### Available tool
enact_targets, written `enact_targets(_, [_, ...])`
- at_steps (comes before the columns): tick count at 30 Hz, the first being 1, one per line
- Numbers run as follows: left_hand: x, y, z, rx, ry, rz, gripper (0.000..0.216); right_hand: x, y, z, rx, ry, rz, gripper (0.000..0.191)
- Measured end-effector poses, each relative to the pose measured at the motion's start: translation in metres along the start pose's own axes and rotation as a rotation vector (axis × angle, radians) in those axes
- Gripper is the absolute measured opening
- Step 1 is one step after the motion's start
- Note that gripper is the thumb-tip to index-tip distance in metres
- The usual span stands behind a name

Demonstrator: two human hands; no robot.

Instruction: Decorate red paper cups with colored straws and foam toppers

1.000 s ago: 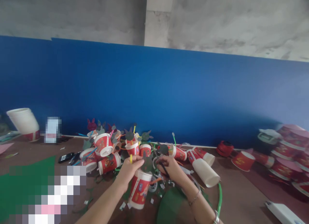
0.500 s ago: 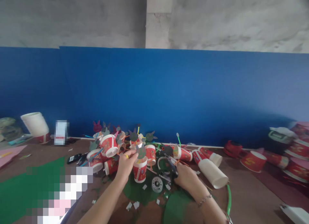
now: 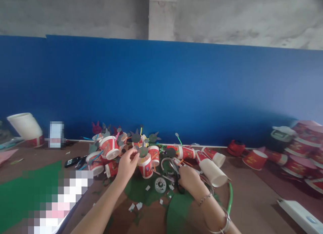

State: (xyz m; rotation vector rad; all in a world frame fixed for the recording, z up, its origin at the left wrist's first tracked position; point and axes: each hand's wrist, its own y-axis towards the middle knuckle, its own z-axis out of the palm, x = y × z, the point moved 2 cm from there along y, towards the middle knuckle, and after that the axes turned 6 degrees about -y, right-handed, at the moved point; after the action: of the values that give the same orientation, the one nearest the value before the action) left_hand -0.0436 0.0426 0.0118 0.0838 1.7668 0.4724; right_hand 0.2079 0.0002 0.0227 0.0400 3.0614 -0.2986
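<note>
My left hand (image 3: pixel 127 166) reaches to an upright red paper cup (image 3: pixel 146 166) at the front of a pile of decorated red cups (image 3: pixel 111 149). Its thumb and fingers pinch the dark green cut-out (image 3: pixel 143 151) on a stick at the cup's top. My right hand (image 3: pixel 188 179) rests on the table to the right, fingers curled down around dark scissors (image 3: pixel 174 166). A grey tape roll (image 3: pixel 160 185) lies between the two hands on dark green felt (image 3: pixel 141 193).
A blue board (image 3: pixel 176 92) backs the table. A stack of lying cups (image 3: pixel 211 168) is right of my right hand. More red bowls (image 3: pixel 254 159) lie at far right, a white bucket (image 3: pixel 25 126) at far left, a green sheet (image 3: pixel 27 187) front left, a white box (image 3: pixel 297 213) front right.
The cup went from held in the air between both hands to standing on the table. My right hand dropped to the scissors. My left hand stayed at the cup's top.
</note>
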Motion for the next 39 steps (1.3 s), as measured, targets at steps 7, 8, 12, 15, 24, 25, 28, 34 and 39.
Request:
enact_targets(7, [-0.002, -0.001, 0.000, -0.028, 0.010, 0.028, 0.019, 0.012, -0.008, -0.010, -0.061, 0.026, -0.026, 0.028])
enact_targets(8, [-0.002, -0.001, 0.000, -0.024, 0.010, 0.029, 0.016, 0.017, -0.010, -0.010, -0.081, 0.056, -0.074, 0.026])
enact_targets(12, [-0.001, -0.001, 0.000, -0.020, -0.013, 0.018, 0.015, 0.041, -0.021, -0.005, -0.064, 0.191, -0.358, 0.022])
enact_targets(15, [0.000, -0.001, 0.001, -0.048, -0.056, 0.007, 0.022, 0.051, -0.027, 0.003, -0.036, 0.174, -0.429, 0.027])
enact_targets(24, [-0.013, -0.006, 0.000, -0.181, -0.133, 0.043, 0.030, 0.050, -0.017, 0.008, -0.107, 0.309, -0.400, 0.013])
enact_targets(25, [-0.018, -0.008, -0.002, -0.224, -0.087, 0.100, 0.026, 0.049, -0.014, 0.007, -0.121, 0.406, -0.387, 0.010])
enact_targets(28, [-0.034, -0.017, -0.004, -0.250, 0.048, 0.318, 0.009, 0.044, -0.007, 0.006, 0.020, 0.818, -0.294, 0.013])
enact_targets(34, [-0.057, -0.043, 0.016, 0.181, 0.167, 0.565, 0.017, 0.042, -0.012, -0.010, 0.208, 1.364, -0.434, 0.023])
enact_targets(39, [-0.055, -0.058, 0.031, 0.389, 0.234, 0.563, 0.035, 0.037, -0.009, -0.011, 0.061, 1.209, -0.432, 0.022])
